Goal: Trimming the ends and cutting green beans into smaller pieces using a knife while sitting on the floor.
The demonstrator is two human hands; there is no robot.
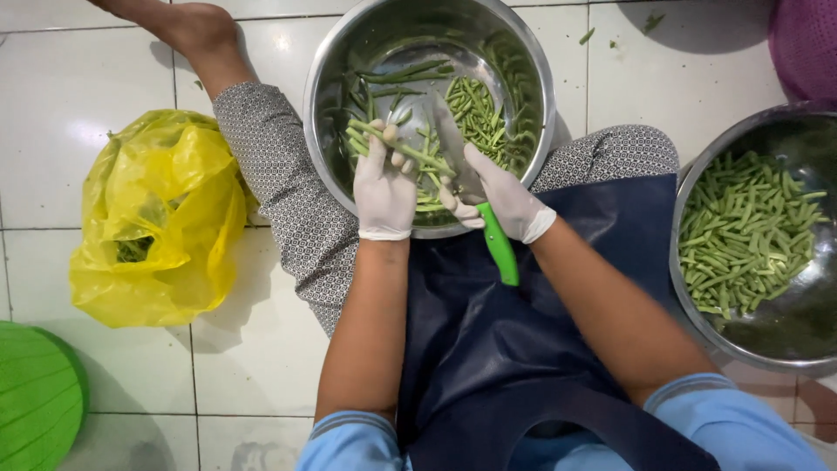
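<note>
Over the steel bowl (523, 61), the gloved left hand (384, 187) grips a bunch of beans (397, 148) lying crosswise, their ends pointing toward the right hand (501, 196), which is closed around a green-handled knife (497, 244) just beside them.

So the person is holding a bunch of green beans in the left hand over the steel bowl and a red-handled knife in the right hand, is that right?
Not quite: the knife handle is green, not red, as the head view shows. The rest holds: the left hand grips green beans over the steel bowl, and the right hand holds the knife.
</note>
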